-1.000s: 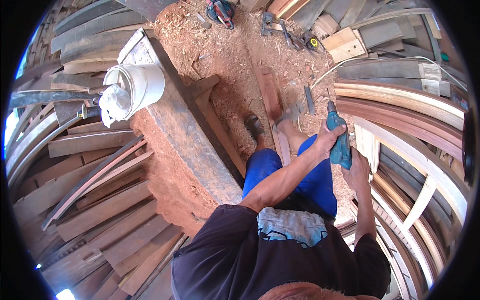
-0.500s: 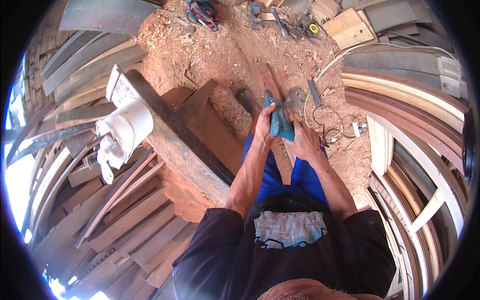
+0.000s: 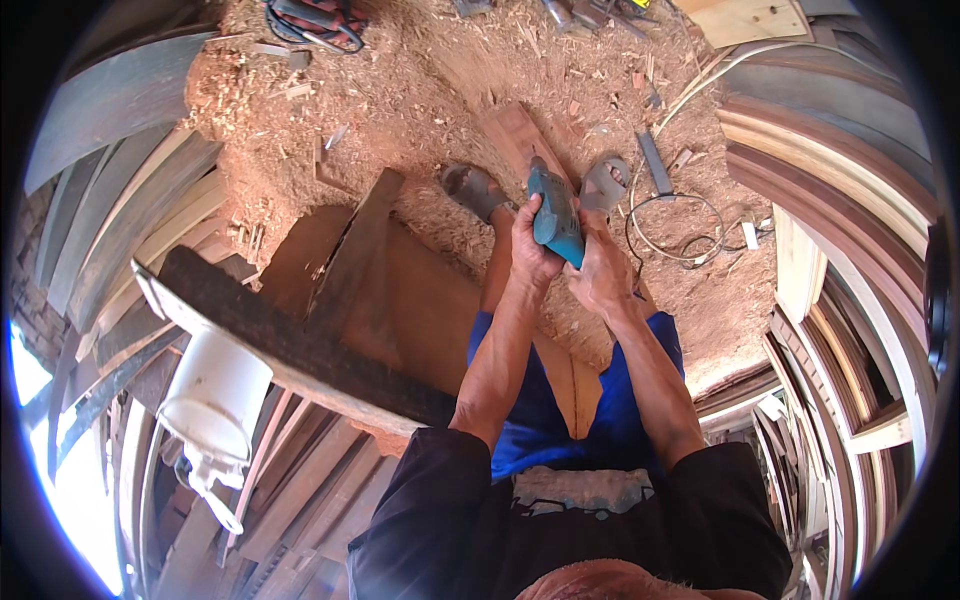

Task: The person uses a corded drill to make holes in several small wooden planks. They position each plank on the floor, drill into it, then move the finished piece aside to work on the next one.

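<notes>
A teal power drill (image 3: 555, 215) is held in front of my legs, its dark nose pointing away from me toward a reddish-brown board (image 3: 512, 132). My left hand (image 3: 534, 248) wraps round the drill's left side, the thumb along its body. On the other side my right hand (image 3: 602, 268) grips the rear of the drill, its fingers partly hidden. The board lies between my sandalled feet, running back under the tool. Whether the drill's tip touches the wood I cannot tell.
Wood shavings cover the ground (image 3: 420, 110). At left a heavy dark beam (image 3: 300, 345) carries a white bucket (image 3: 217, 390). Stacked planks (image 3: 820, 180) line the right side. A looped cable (image 3: 690, 200) lies right of my feet, near a dark flat bar (image 3: 655, 163).
The view has tilted and shifted, so the bucket and beam sit lower. Both hands stay on the drill, which points slightly more to the left.
</notes>
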Action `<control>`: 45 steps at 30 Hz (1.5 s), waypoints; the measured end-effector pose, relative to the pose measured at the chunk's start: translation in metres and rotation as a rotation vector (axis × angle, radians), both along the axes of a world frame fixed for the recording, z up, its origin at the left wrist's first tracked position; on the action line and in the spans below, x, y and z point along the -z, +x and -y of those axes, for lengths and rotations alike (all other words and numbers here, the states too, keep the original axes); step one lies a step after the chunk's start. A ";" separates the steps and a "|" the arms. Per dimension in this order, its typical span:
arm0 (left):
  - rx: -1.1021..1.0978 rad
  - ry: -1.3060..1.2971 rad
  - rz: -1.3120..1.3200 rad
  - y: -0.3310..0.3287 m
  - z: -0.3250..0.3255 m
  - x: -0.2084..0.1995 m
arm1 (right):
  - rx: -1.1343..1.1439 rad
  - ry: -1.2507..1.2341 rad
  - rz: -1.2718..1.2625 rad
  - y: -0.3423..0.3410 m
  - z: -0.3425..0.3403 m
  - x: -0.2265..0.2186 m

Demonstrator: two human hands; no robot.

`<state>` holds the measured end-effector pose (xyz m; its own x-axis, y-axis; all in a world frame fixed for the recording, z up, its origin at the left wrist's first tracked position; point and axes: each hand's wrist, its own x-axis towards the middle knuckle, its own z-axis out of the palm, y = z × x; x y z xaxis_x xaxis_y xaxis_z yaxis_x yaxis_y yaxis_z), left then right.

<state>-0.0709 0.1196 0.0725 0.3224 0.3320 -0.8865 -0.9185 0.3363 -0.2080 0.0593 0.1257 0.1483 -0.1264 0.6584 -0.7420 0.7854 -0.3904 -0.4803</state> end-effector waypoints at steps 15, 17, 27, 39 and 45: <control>0.777 -0.004 -0.832 -0.044 0.035 0.154 | 0.090 -0.008 0.084 -0.003 -0.028 0.037; 1.337 0.043 -1.264 -0.053 0.013 0.176 | 0.130 0.000 0.128 0.014 -0.037 0.030; 1.701 -0.321 -1.237 -0.011 -0.114 0.236 | 0.429 0.065 0.096 0.035 -0.116 -0.019; 1.858 -0.095 -1.365 -0.029 -0.127 0.266 | 0.340 0.025 0.025 0.033 -0.125 -0.014; 1.367 0.141 -1.395 -0.072 -0.105 0.248 | 0.133 0.054 0.060 0.027 -0.112 -0.002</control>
<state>-0.1429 0.2244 -0.1752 -0.4047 0.5876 -0.7007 0.4589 0.7933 0.4002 0.0866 0.2375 0.1498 0.0085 0.7059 -0.7083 0.7565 -0.4677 -0.4571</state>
